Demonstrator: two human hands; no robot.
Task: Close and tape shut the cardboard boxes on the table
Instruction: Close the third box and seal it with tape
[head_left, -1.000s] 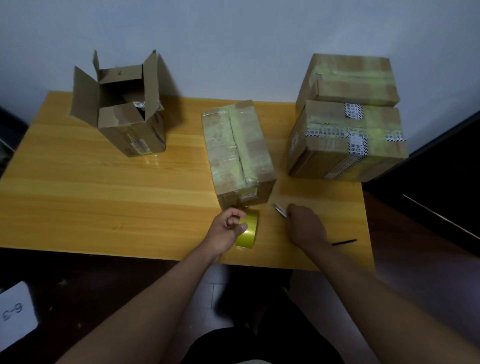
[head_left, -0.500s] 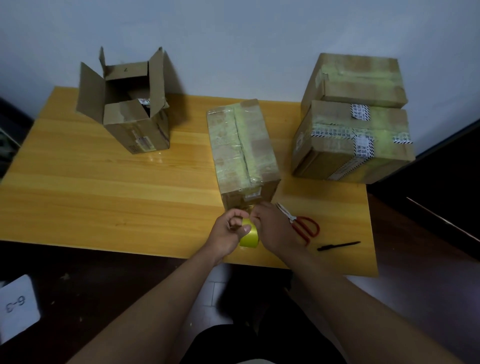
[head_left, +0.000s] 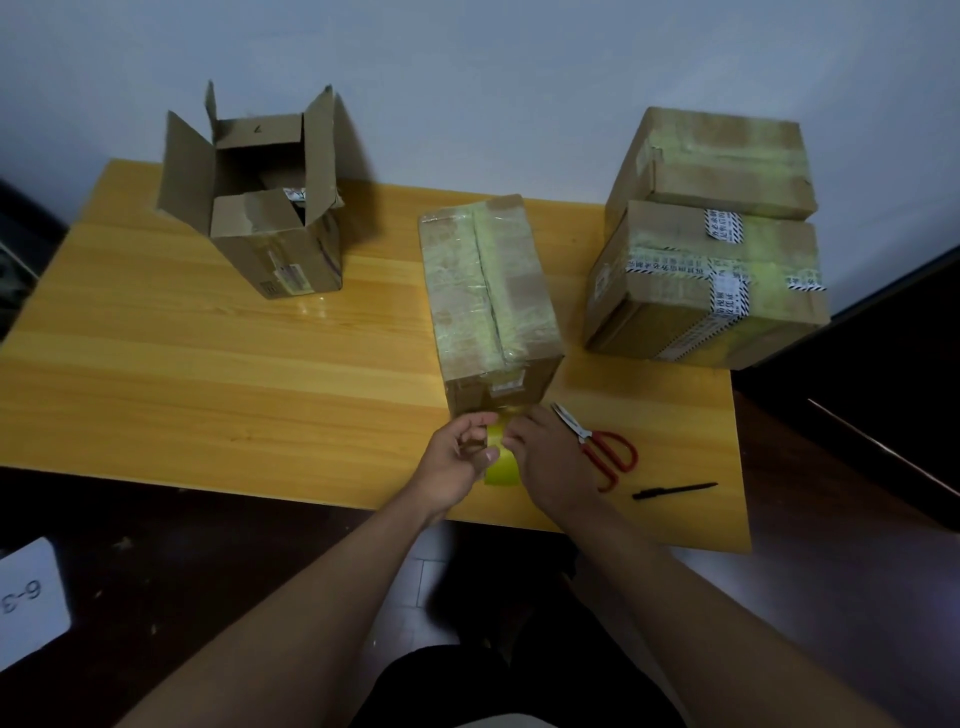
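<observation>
Yellow-green roll of packing tape (head_left: 500, 461) sits at the near table edge, just in front of the long taped-over brown cardboard box (head_left: 488, 291). Left hand (head_left: 457, 457) curls round the roll, holding it; right hand (head_left: 545, 457) pinches at its top, likely picking for the free end (end itself not visible). The roll should be light and rigid, the film slick and clingy: best held by the core. Open-flapped brown cardboard box (head_left: 270, 208) stands far left, contents too dark to read. Both hands cover most of the roll.
</observation>
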